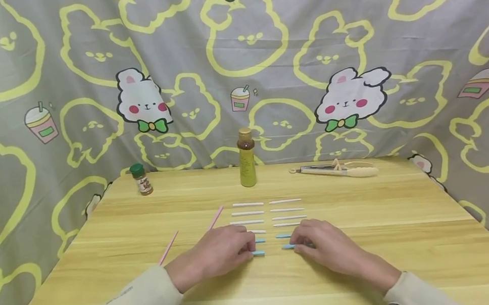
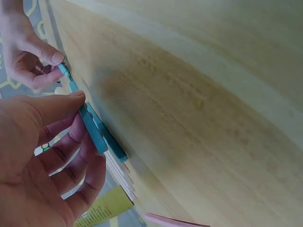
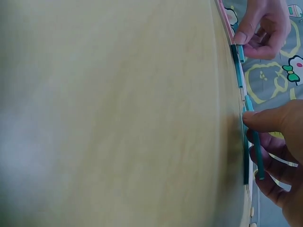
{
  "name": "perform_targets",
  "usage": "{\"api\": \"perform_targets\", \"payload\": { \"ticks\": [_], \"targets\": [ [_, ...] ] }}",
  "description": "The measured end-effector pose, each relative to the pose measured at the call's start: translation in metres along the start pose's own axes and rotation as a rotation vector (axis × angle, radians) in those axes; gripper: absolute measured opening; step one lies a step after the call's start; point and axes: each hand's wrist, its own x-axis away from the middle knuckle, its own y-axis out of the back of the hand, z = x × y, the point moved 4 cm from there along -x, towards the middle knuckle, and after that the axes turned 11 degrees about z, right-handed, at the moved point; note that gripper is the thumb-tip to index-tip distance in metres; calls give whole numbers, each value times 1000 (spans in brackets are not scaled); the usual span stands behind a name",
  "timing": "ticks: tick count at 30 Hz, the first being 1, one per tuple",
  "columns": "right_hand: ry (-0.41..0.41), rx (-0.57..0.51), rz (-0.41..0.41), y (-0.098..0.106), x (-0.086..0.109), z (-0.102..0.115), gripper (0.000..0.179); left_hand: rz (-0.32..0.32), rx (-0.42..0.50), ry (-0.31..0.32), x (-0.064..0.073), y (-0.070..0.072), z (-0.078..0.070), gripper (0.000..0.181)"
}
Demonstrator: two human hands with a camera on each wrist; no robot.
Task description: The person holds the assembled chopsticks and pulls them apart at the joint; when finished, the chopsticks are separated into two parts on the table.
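My left hand (image 1: pixel 224 246) pinches a slim blue stick (image 2: pixel 93 130) between thumb and fingers, low over the wooden table. Just beyond it lies another blue stick (image 1: pixel 260 240), partly hidden by the hand. Opposite, my right hand (image 1: pixel 329 244) also pinches a blue stick (image 3: pixel 256 146), whose left end points toward the other hand's stick. A further blue stick (image 3: pixel 245 163) lies alongside it on the table. Beyond the hands, white sticks lie in two side-by-side columns, a left one (image 1: pixel 248 213) and a right one (image 1: pixel 287 210), all roughly parallel.
Two pink sticks, one nearer (image 1: pixel 168 247) and one farther (image 1: pixel 216 217), lie slanted at left. Along the table's (image 1: pixel 423 263) back stand a green-capped seasoning jar (image 1: pixel 143 181) and a gold-capped bottle (image 1: pixel 247 165); tongs (image 1: pixel 334 170) lie right. A patterned curtain (image 1: pixel 185 42) hangs behind.
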Motion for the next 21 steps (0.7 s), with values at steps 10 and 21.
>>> {"api": "perform_targets", "payload": {
  "ticks": [10,21],
  "targets": [
    [-16,19,-16,-2,-7,1,9,-35,-61,-9,-8,0,1,11],
    [-29,3,20,-3,-11,-1,9,-34,-69,14,-12,-4,4,11]
  ]
}}
